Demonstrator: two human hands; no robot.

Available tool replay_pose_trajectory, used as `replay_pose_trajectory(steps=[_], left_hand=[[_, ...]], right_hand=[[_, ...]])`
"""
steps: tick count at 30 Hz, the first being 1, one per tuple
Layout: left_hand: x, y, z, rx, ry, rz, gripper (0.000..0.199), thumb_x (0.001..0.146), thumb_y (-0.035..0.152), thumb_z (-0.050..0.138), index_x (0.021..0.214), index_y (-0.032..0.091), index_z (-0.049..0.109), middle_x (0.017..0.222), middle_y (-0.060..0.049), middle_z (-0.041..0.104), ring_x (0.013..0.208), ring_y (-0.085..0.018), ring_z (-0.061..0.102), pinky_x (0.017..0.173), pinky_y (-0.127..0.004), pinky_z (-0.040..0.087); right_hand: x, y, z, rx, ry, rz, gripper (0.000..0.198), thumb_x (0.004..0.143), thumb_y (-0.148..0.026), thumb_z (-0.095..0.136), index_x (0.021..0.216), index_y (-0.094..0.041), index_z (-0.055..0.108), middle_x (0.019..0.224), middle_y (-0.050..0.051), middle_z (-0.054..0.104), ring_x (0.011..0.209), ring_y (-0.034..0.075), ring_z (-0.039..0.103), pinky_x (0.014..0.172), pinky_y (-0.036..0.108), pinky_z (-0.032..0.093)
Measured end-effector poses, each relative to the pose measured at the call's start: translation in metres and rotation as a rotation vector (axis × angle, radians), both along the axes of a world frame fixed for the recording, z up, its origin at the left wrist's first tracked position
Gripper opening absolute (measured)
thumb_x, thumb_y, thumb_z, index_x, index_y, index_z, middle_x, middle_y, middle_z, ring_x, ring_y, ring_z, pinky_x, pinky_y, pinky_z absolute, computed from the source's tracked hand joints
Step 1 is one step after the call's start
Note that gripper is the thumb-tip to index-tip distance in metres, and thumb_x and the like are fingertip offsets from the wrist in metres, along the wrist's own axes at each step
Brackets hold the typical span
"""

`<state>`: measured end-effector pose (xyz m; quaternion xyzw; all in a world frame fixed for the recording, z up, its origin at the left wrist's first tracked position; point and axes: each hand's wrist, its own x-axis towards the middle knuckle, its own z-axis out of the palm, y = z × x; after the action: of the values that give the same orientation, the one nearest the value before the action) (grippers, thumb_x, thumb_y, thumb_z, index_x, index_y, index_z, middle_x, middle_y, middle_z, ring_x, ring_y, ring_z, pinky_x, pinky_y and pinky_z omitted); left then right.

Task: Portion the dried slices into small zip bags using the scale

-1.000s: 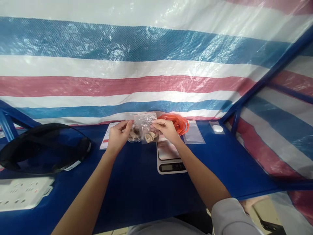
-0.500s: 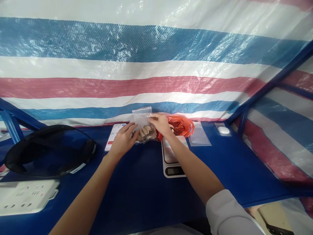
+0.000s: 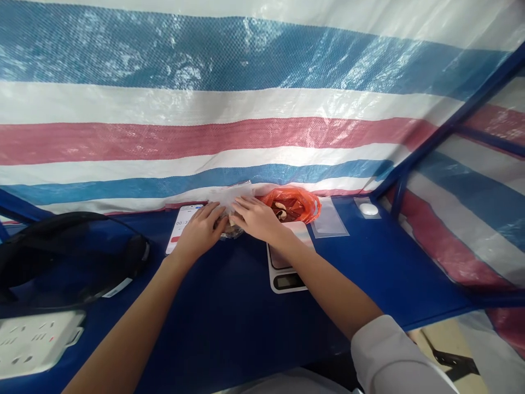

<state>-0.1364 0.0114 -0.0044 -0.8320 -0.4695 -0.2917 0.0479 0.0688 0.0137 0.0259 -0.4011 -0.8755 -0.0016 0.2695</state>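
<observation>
A clear zip bag [image 3: 230, 193] with tan dried-looking slices in its lower part lies at the back of the blue table, against the striped sheet. My left hand [image 3: 200, 230] rests on the bag's left side, fingers stretched out. From the right, my right hand [image 3: 260, 220] lies over the bag with its fingers extended and flat. Both hands cover most of the contents. Just behind my right hand sits an open red plastic bag [image 3: 305, 202] with pale and dark slices inside. Under my right forearm is a white kitchen scale [image 3: 275, 273], partly hidden.
A phone showing a timer [image 3: 177, 225] lies beside my left hand. Flat clear bags [image 3: 331, 221] and a white rounded case [image 3: 368, 209] are at the right. A black headband-like item [image 3: 139, 262] and a white power strip [image 3: 36, 342] occupy the left. Blue frame bars [image 3: 426, 142] edge the table.
My right hand has gone from pinching near the bag's upper right to lying flat over it. More of the slices are covered. The view has shifted slightly.
</observation>
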Motion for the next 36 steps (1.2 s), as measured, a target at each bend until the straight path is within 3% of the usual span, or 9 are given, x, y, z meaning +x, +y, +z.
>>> replay_pose_trajectory(steps=[6, 16, 24, 27, 31, 36], left_hand=[[-0.001, 0.004, -0.005, -0.039, -0.003, -0.009, 0.043, 0.099, 0.042, 0.037, 0.119, 0.017, 0.065, 0.133, -0.018, 0.062, 0.128, -0.035, 0.055, 0.110, -0.056, 0.044], [0.008, 0.001, 0.013, 0.006, -0.039, 0.009, 0.037, 0.096, 0.039, 0.046, 0.117, 0.019, 0.069, 0.126, -0.016, 0.068, 0.121, -0.035, 0.062, 0.105, -0.054, 0.048], [0.057, -0.049, 0.015, 0.118, -0.170, 0.033, 0.032, 0.096, 0.034, 0.051, 0.117, 0.018, 0.069, 0.121, -0.014, 0.070, 0.119, -0.030, 0.063, 0.106, -0.049, 0.048], [0.072, -0.068, 0.007, 0.115, -0.163, 0.030, 0.030, 0.096, 0.032, 0.052, 0.117, 0.020, 0.069, 0.123, -0.013, 0.070, 0.122, -0.030, 0.061, 0.108, -0.048, 0.046], [0.084, -0.083, -0.009, 0.064, -0.132, 0.014, 0.030, 0.097, 0.032, 0.051, 0.116, 0.020, 0.070, 0.122, -0.012, 0.071, 0.120, -0.029, 0.062, 0.106, -0.046, 0.047], [0.090, -0.082, -0.030, -0.033, -0.032, 0.045, 0.036, 0.098, 0.036, 0.045, 0.118, 0.019, 0.070, 0.124, -0.013, 0.070, 0.119, -0.030, 0.062, 0.105, -0.047, 0.048]], right_hand=[[0.001, 0.007, -0.025, 0.041, 0.019, 0.016, 0.038, 0.105, -0.033, 0.041, 0.126, -0.016, 0.068, 0.131, 0.012, 0.068, 0.129, 0.024, 0.059, 0.116, 0.039, 0.041], [0.015, -0.005, -0.010, -0.014, 0.091, -0.039, 0.036, 0.103, -0.033, 0.045, 0.127, -0.018, 0.068, 0.136, 0.007, 0.067, 0.133, 0.023, 0.057, 0.113, 0.036, 0.044], [0.092, -0.046, -0.022, -0.062, 0.288, -0.107, 0.033, 0.098, -0.032, 0.053, 0.124, -0.023, 0.071, 0.135, 0.005, 0.067, 0.136, 0.023, 0.055, 0.114, 0.040, 0.045], [0.132, -0.064, -0.033, -0.066, 0.343, -0.159, 0.032, 0.098, -0.031, 0.052, 0.122, -0.026, 0.072, 0.133, 0.004, 0.068, 0.132, 0.022, 0.059, 0.111, 0.038, 0.048], [0.181, -0.078, -0.050, -0.062, 0.376, -0.353, 0.032, 0.098, -0.035, 0.050, 0.116, -0.024, 0.075, 0.125, 0.006, 0.073, 0.118, 0.023, 0.068, 0.104, 0.037, 0.054], [0.213, -0.077, -0.069, -0.130, 0.212, -0.502, 0.033, 0.096, -0.035, 0.052, 0.121, -0.026, 0.072, 0.131, 0.007, 0.069, 0.121, 0.027, 0.066, 0.097, 0.041, 0.058]])
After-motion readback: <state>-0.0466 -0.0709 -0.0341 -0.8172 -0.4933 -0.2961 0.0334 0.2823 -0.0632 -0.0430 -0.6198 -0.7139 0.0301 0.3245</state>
